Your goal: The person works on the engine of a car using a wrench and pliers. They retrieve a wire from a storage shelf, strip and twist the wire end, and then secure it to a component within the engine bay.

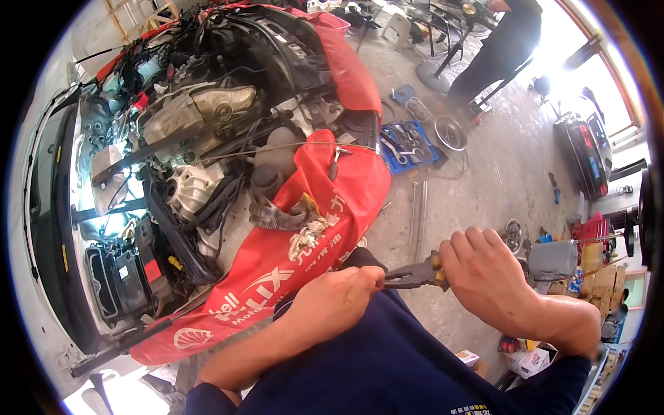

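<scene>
In front of my body, my right hand [481,270] is wrapped round the handles of a pair of pliers [413,275], whose dark metal jaws point left. My left hand [340,296] is closed, with its thumb and fingers pressed together at the tip of the jaws. A dark piece [364,259] shows just beyond the left fingers; its kind is unclear, and so is whether the jaws bite on anything. Ahead lies a red fender cover [366,176] over the car's edge, bearing a grey knitted glove [277,214], a crumpled whitish rag [311,234] and a small hand tool [337,162].
An opened engine bay [187,180] fills the left. On the floor beyond the cover are a blue tool case [408,146], a round metal dish [451,133] and long metal bars [418,214]. A person [494,52] stands far right; a grey bucket [553,259] is nearer.
</scene>
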A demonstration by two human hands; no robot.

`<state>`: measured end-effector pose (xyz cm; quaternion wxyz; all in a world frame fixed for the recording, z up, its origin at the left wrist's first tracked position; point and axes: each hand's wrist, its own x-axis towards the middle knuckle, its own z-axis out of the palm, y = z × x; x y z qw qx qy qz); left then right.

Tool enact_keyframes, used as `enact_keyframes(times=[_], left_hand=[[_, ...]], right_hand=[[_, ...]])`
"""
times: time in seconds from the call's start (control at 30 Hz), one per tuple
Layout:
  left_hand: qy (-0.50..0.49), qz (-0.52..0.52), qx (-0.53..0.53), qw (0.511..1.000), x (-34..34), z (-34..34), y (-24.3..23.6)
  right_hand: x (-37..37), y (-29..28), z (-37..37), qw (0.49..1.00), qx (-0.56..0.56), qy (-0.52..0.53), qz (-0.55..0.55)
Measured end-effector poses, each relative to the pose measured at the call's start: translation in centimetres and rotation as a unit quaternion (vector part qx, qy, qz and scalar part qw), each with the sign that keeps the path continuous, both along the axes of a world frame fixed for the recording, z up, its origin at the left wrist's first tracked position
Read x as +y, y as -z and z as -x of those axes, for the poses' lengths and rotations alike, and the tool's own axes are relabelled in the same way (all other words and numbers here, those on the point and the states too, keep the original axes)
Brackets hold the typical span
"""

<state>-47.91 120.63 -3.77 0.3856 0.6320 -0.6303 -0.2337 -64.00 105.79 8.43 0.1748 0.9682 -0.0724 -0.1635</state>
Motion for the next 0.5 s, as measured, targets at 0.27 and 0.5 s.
enact_keyframes(times=[0.27,0.5], left_hand=[[0.052,-0.085,0.016,0.995,0.1,-0.2,-0.2],[0.009,-0.137,0.144,0.980,-0.2,-0.6,-0.3]], right_hand=[[-1.1,0.8,-0.8,0.999,0.006,-0.047,-0.015],[-1.4,2.5,-1.0,0.999,0.010,-0.037,-0.028]])
